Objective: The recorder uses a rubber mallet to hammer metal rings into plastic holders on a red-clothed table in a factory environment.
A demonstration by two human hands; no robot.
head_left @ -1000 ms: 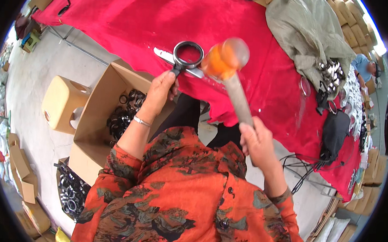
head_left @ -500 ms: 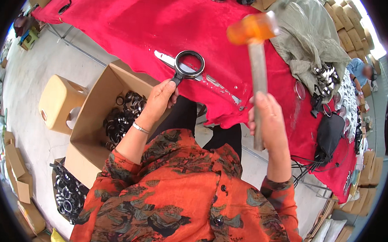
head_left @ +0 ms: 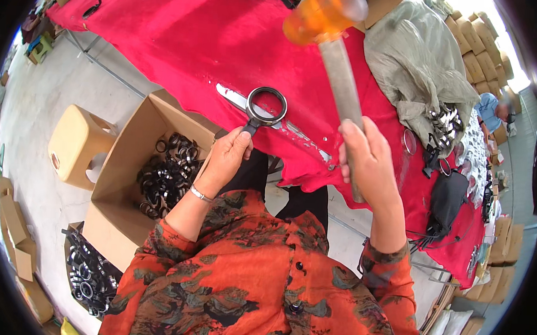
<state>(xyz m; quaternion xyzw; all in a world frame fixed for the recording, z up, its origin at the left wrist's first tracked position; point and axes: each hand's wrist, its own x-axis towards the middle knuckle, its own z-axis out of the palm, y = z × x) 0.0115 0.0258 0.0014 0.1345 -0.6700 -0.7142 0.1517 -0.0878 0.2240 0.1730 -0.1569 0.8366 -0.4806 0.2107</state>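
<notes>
My left hand is closed around the handle of a magnifying glass, whose round black and silver rim lies over the near edge of the red-covered table. Under the rim runs a whitish worn strip on the cloth. In my right hand is the wooden handle of a mallet. Its translucent orange head is raised over the table, up and to the right of the magnifying glass, not touching it. The mallet head is a little blurred.
An open cardboard box with many black ring-shaped pieces stands at my left, beside a beige stool. More black pieces lie lower left. On the red cloth at right are a grey-green sheet and a black bag. A person is far right.
The mallet has gone up and to the left in my right hand. In the picture, the magnifying glass and my left hand sit slightly lower and farther right.
</notes>
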